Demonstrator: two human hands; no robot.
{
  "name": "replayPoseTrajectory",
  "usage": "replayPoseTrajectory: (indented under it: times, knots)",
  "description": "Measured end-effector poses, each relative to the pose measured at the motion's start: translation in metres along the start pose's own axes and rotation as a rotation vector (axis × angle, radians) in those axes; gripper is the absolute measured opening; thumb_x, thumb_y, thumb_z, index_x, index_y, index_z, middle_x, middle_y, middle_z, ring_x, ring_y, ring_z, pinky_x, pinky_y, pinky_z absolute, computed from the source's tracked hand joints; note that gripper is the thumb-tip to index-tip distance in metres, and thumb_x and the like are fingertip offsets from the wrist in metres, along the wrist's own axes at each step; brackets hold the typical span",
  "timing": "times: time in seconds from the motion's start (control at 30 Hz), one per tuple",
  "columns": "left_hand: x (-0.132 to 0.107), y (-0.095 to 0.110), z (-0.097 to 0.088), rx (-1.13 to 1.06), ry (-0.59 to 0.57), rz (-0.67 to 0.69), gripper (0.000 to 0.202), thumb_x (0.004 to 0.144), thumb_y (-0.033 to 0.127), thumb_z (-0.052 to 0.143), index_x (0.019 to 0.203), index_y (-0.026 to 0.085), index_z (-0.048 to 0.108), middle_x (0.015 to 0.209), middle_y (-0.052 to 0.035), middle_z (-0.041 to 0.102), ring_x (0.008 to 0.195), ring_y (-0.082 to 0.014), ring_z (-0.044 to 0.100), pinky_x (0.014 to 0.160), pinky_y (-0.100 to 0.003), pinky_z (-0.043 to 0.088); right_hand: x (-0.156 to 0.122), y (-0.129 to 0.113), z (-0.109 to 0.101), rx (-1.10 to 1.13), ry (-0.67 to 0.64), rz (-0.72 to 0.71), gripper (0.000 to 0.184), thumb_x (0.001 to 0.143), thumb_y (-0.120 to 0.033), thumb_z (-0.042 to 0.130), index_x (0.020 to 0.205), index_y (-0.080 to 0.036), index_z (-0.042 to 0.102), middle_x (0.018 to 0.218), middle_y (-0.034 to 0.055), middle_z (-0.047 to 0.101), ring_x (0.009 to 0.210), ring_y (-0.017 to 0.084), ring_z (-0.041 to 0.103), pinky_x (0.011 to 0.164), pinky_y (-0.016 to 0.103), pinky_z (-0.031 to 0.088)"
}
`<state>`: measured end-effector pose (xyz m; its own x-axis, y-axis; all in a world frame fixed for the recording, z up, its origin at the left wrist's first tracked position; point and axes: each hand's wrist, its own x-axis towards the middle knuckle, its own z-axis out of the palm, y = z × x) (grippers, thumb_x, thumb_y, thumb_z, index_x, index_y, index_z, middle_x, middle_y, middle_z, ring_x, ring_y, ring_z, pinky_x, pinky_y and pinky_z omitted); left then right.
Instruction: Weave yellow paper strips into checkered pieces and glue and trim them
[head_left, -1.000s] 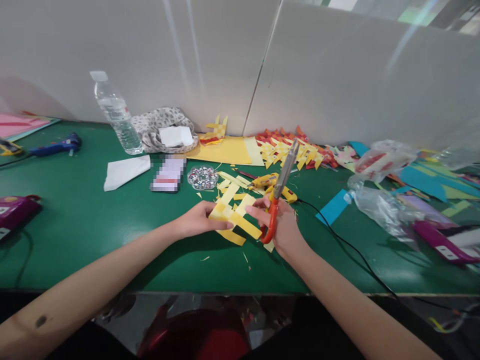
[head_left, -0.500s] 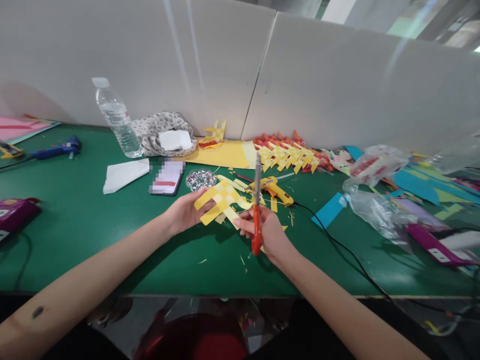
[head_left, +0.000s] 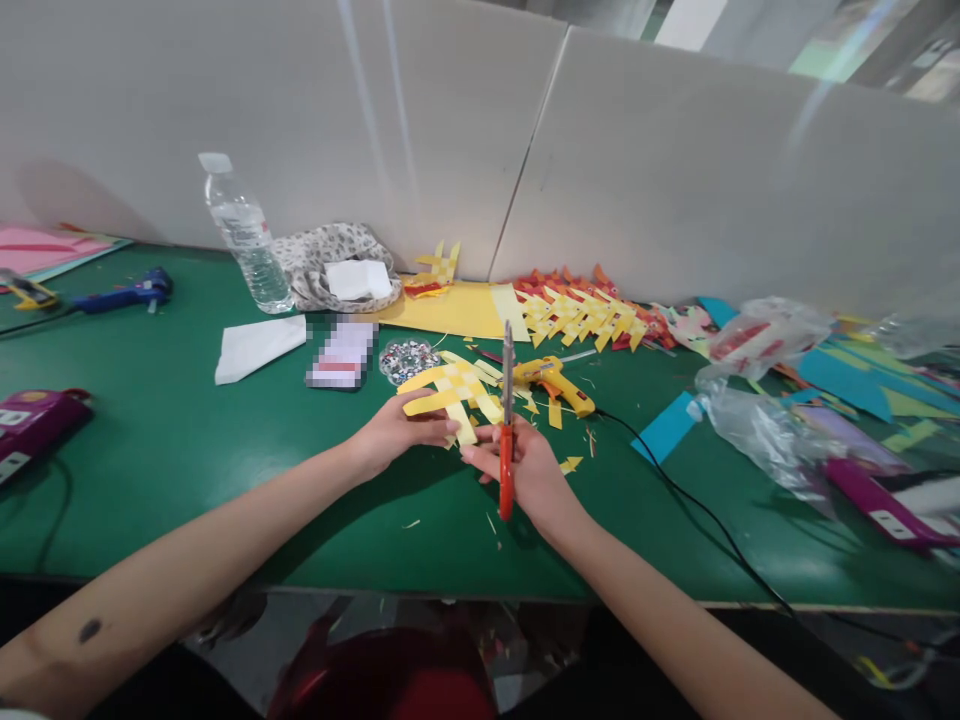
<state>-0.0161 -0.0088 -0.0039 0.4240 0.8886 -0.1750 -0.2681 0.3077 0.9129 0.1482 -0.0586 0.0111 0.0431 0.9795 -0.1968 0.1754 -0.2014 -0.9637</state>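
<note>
A woven piece of yellow paper strips (head_left: 450,390) is pinched at its near edge by my left hand (head_left: 397,435), just above the green table (head_left: 165,440). Beside it, my right hand (head_left: 529,470) is closed round the orange handles of a pair of scissors (head_left: 507,420). Their blades point straight up and away from me, close to the right side of the woven piece. My right fingertips reach toward a loose strip end of the weave.
Behind my hands lie a yellow glue gun (head_left: 555,378) with a black cord (head_left: 690,490), a small dish of beads (head_left: 409,358), a phone (head_left: 341,352), a water bottle (head_left: 246,235), a row of finished woven pieces (head_left: 585,310), plastic bags (head_left: 757,400) and a white partition.
The woven piece was turned and tilted flatter, and my hands drew slightly closer together. The scissors swung from leaning right to standing upright.
</note>
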Motion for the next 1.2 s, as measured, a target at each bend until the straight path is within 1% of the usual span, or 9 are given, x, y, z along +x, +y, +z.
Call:
replayPoseTrajectory:
  times: [0.13,0.27,0.37,0.47,0.53,0.63,0.8,0.97,1.2]
  knots:
    - [0.005,0.009,-0.006,-0.119,0.121,0.084,0.026,0.055,0.013,0.079,0.074,0.012,0.061,0.068,0.0019,0.061,0.068,-0.0096,0.061,0.075,-0.025,0.053,0.000,-0.004,-0.010,-0.241,0.010,-0.113,0.033,0.063,-0.041,0.068,0.079,-0.021,0.048,0.070,-0.0029,0.057,0.058,0.012,0.052,0.056,0.027,0.042]
    - [0.010,0.020,-0.016,-0.235,0.181,0.214,0.032,0.057,0.008,0.076,0.086,0.015,0.063,0.080,0.0000,0.065,0.072,-0.0105,0.063,0.071,-0.021,0.054,0.003,-0.013,-0.023,-0.542,0.022,-0.195,0.032,0.068,-0.047,0.062,0.079,-0.023,0.044,0.068,-0.0031,0.054,0.058,0.014,0.049,0.055,0.027,0.039]
    - [0.015,0.022,-0.023,-0.307,0.238,0.244,0.029,0.058,0.006,0.075,0.082,0.015,0.063,0.077,0.0010,0.065,0.072,-0.0100,0.063,0.072,-0.019,0.053,0.004,-0.018,-0.029,-0.742,-0.022,-0.219,0.031,0.072,-0.052,0.055,0.075,-0.023,0.044,0.064,-0.0028,0.050,0.056,0.014,0.047,0.051,0.026,0.036]
    - [0.017,0.022,-0.028,-0.349,0.270,0.247,0.023,0.059,0.005,0.074,0.076,0.015,0.062,0.070,0.0026,0.063,0.070,-0.0086,0.063,0.072,-0.017,0.053,0.004,-0.018,-0.031,-0.865,-0.013,-0.215,0.036,0.070,-0.056,0.054,0.071,-0.023,0.041,0.062,-0.0022,0.049,0.052,0.013,0.046,0.047,0.025,0.032]
    - [0.017,0.021,-0.029,-0.364,0.257,0.256,0.023,0.060,0.005,0.073,0.078,0.015,0.062,0.070,0.0029,0.063,0.069,-0.0077,0.063,0.071,-0.016,0.052,0.003,-0.016,-0.030,-0.905,0.013,-0.218,0.038,0.069,-0.057,0.055,0.070,-0.023,0.039,0.063,-0.0016,0.051,0.052,0.013,0.046,0.046,0.025,0.031]
    - [0.013,0.021,-0.025,-0.355,0.183,0.274,0.031,0.060,0.004,0.072,0.087,0.017,0.063,0.078,0.0024,0.065,0.073,-0.0080,0.064,0.071,-0.015,0.052,0.002,-0.013,-0.028,-0.913,0.029,-0.241,0.036,0.068,-0.055,0.057,0.071,-0.022,0.041,0.067,0.0000,0.054,0.053,0.014,0.048,0.047,0.026,0.032]
    - [0.008,0.017,-0.017,-0.286,0.086,0.237,0.040,0.058,0.003,0.072,0.094,0.018,0.063,0.090,-0.0001,0.068,0.081,-0.0118,0.064,0.074,-0.018,0.052,-0.003,-0.016,-0.023,-0.900,0.037,-0.258,0.032,0.068,-0.051,0.057,0.076,-0.023,0.044,0.072,0.0015,0.057,0.058,0.015,0.051,0.048,0.026,0.033]
    - [0.007,0.014,-0.013,-0.240,0.075,0.220,0.036,0.058,0.006,0.073,0.092,0.016,0.064,0.087,-0.0007,0.069,0.082,-0.0123,0.065,0.075,-0.019,0.051,-0.005,-0.017,-0.018,-0.914,0.064,-0.262,0.033,0.067,-0.051,0.057,0.080,-0.022,0.046,0.074,0.0024,0.058,0.060,0.017,0.053,0.049,0.026,0.033]
    - [0.007,0.009,-0.010,-0.235,0.068,0.222,0.030,0.058,0.008,0.074,0.085,0.016,0.064,0.076,0.0020,0.066,0.076,-0.0110,0.064,0.073,-0.018,0.052,-0.003,-0.011,-0.016,-0.918,0.082,-0.283,0.033,0.068,-0.050,0.057,0.082,-0.022,0.047,0.079,0.0043,0.059,0.067,0.019,0.056,0.052,0.027,0.035]
